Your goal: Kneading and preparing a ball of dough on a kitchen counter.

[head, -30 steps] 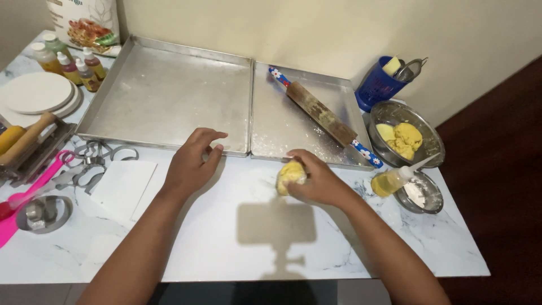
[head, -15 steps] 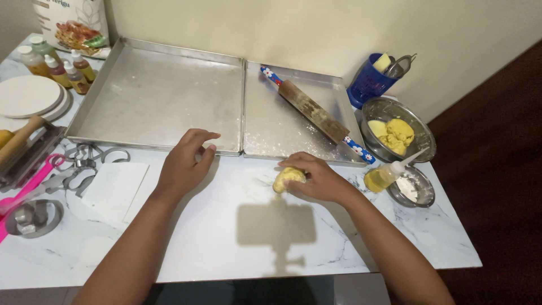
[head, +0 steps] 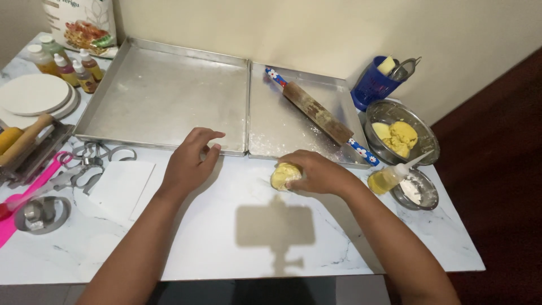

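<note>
On the far left of the white worktop (head: 226,248) a pink tool (head: 22,209) and some metal cutters (head: 93,161) are lying near a stack of plates (head: 34,96) and little bottles (head: 65,65). A white card (head: 121,186) is sitting just beside the cutters. Behind them a big tray (head: 164,96) is lying flat. The left hand (head: 189,164) is resting on the worktop just in front of that tray, with its fingers spread apart and holding nothing. To its right, the right hand (head: 319,172) is curling over a yellow dough ball (head: 285,175) and pressing it on the worktop, so the dough is sitting under this hand's fingers, near the front edge of the small tray (head: 299,130). The right hand is the one touching the dough; the left hand is a little way off to the left of it. A rolling pin (head: 319,116) is lying slanted across the small tray, behind the right hand. Farther right, a blue cup (head: 372,87), a bowl (head: 402,133) with more dough, a squeeze bottle (head: 389,178) and a small dish (head: 418,189) of flour are sitting.
</note>
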